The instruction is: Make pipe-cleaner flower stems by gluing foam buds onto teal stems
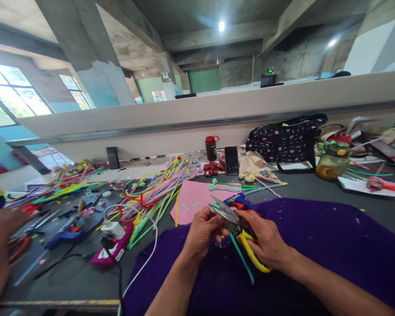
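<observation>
Over the purple cloth [303, 228], my right hand [270, 241] grips a pair of scissors [225, 212] with yellow handles. Their blades point up and left, close to the fingers of my left hand [200, 230]. That hand is closed in a pinch on a green pipe cleaner [242, 259], whose stem hangs down past the scissors. The upper end of the pipe cleaner is partly hidden by fingers and blades. Just behind the hands lie a blue glue gun [240, 201] and a pink sheet [194, 197] with small green scraps on it.
Left of the cloth are a bundle of coloured pipe cleaners [158, 193], a magenta power strip [113, 250] with cables and another blue glue gun [66, 237]. A co-worker's hand [6, 232] reaches in at far left. Behind stand a phone [231, 160], a bottle [211, 148] and a bag [283, 142].
</observation>
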### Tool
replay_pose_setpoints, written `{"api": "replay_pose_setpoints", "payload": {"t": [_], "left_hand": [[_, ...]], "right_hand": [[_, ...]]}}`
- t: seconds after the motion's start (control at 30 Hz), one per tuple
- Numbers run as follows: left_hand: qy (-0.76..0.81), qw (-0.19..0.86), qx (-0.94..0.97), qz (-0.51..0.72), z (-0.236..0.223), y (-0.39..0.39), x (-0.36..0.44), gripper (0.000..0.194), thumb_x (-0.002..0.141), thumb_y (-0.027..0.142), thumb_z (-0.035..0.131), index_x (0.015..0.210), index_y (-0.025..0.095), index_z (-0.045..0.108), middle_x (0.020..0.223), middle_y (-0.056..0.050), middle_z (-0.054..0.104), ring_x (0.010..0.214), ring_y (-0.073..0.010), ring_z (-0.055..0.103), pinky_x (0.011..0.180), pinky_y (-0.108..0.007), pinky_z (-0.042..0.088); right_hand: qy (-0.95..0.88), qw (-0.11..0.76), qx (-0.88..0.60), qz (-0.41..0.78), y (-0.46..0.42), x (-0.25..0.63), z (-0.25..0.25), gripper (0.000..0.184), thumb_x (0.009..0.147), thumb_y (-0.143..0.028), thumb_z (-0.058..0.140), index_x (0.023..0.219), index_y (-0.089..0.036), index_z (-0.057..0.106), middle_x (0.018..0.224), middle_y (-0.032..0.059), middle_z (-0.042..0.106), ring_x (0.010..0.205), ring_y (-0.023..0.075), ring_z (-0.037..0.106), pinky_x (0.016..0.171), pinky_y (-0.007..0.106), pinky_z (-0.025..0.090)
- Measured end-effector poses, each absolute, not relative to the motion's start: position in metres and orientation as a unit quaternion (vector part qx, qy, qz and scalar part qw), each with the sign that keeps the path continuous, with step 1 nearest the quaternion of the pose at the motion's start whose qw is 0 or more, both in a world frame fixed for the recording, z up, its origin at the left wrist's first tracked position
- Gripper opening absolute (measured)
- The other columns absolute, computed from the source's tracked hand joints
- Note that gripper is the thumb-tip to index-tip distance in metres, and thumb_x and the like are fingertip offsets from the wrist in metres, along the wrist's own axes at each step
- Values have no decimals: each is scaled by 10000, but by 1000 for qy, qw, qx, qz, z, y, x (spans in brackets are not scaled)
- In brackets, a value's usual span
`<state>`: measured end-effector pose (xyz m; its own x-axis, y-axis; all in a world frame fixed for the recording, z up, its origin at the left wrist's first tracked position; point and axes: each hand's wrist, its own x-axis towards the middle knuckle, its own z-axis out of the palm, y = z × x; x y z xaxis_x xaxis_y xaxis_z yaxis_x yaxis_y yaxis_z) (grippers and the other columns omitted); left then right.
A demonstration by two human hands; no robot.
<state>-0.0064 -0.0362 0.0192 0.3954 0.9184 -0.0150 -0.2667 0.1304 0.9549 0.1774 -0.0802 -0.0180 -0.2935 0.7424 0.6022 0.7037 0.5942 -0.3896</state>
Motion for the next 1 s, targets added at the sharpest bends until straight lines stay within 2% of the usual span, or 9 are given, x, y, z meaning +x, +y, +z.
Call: {"api": "replay_pose_setpoints", "payload": {"t": [0.27,0.63,1.0], "left_hand": [[331,667,494,449,20,-37,-6,244,644,294,703,780,122,597,657,-36,648,422,-87,561,331,-139,375],[347,653,491,461,17,-35,-7,220,649,273,693,772,122,589,586,-13,627,405,-84,550,329,-135,371],[341,659,491,457,20,-36,-7,216,645,283,695,769,132,603,607,-6,629,406,-75,547,329,-134,368]], "right_hand": [[-805,382,-453,17,-79,178,-22,544,756,-226,473,1279,-147,341,986,114,567,805,211,568,691,325,470],[-810,368,-456,2,-81,179,-17,543,751,-231,486,1269,-172,335,1001,111,573,855,232,569,712,350,468],[-810,364,-460,-11,-79,179,-20,615,674,-146,502,1267,-176,341,1003,104,581,858,225,577,706,339,487]]}}
